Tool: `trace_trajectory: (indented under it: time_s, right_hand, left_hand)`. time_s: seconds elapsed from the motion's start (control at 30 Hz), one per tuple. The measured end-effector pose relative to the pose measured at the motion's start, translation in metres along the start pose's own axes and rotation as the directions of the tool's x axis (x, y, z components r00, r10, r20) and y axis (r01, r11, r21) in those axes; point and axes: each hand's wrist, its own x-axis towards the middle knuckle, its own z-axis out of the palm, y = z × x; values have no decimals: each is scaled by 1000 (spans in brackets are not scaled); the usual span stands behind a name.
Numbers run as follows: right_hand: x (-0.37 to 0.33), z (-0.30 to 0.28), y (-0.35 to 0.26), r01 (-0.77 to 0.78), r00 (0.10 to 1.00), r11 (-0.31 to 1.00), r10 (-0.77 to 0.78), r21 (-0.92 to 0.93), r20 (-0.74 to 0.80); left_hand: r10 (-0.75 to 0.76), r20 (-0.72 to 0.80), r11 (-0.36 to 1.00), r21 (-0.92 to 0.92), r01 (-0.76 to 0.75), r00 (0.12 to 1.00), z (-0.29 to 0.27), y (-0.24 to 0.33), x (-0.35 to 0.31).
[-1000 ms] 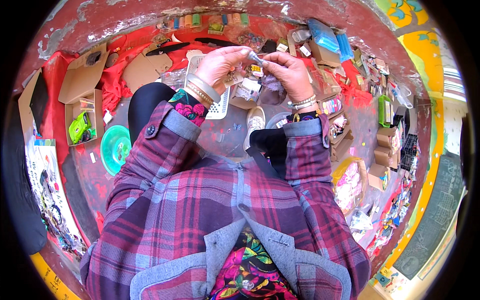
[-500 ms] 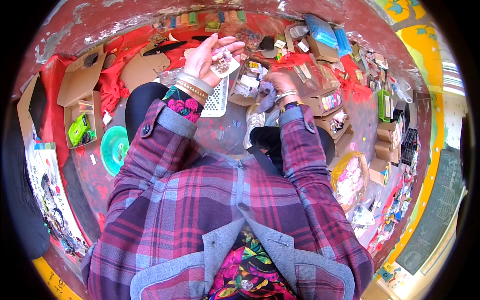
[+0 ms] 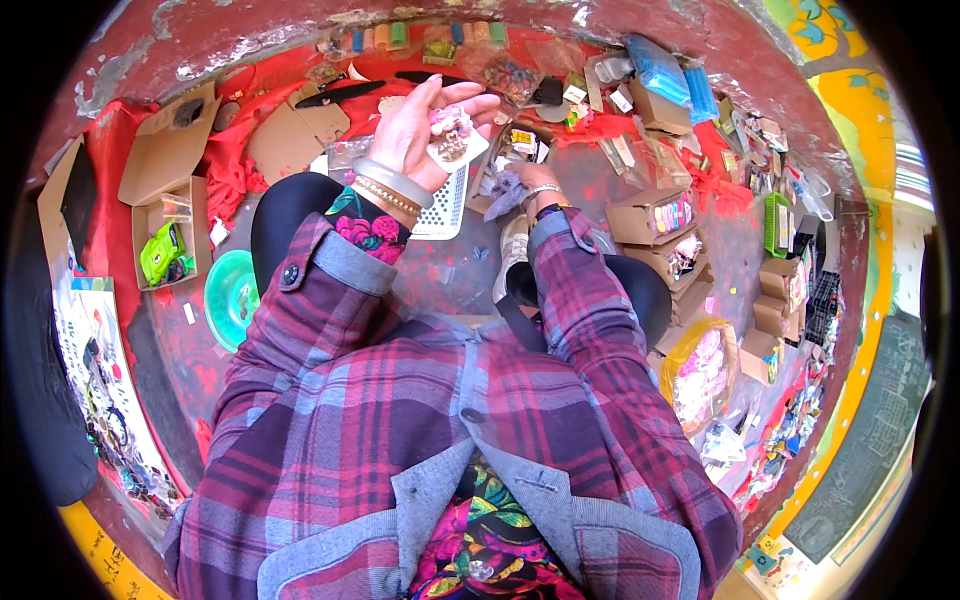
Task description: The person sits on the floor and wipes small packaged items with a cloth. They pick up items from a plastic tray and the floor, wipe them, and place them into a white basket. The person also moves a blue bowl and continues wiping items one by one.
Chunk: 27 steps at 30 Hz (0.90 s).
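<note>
Lying palm up, the bare left hand has its fingers loosely extended and not closed, with a small white card resting over the palm and a cluster of small pink-and-brown pieces on it. The bare right hand is beside a soft greyish-purple bundle; its fingertips are not clear, so I cannot tell how far they are parted or whether they grip the bundle. The step in hand appears to be the handling of small pieces, one palm serving as a tray while the other hand is lower down. As I judge it, the next move calls for a level left palm, since light pieces could slide off the card, and for fine finger control from the right. The card looks pale and flat; the cluster is uneven, its separate parts too small to make out. Farther outward, a perforated white plastic basket lies beneath the left hand, a round turquoise-green plastic basin is near the black-clad left leg, and crumpled red cloth lies toward the left edge of the grey, red-flecked floor.
</note>
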Motion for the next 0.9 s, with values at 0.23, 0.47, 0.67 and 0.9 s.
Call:
trace_trajectory:
  time_s: [0.23,0.47,0.67,0.9]
  right_hand:
    - [-188,-5,-139,392,755,898,-437,199,489]
    - [-256,-15,-145,714,643,698,-687,59,338]
    - [-240,-21,-144,579,703,760,-648,295,292]
    - [-241,-27,-148,570,715,759,-647,316,264]
  left_hand:
    - [9,85,994,-106,0,996,14,-5,-2]
    - [18,140,972,-235,16,990,12,-10,-1]
    - [-17,264,956,-278,93,964,22,-13,-12]
    - [-10,287,980,-186,66,958,25,-18,-7]
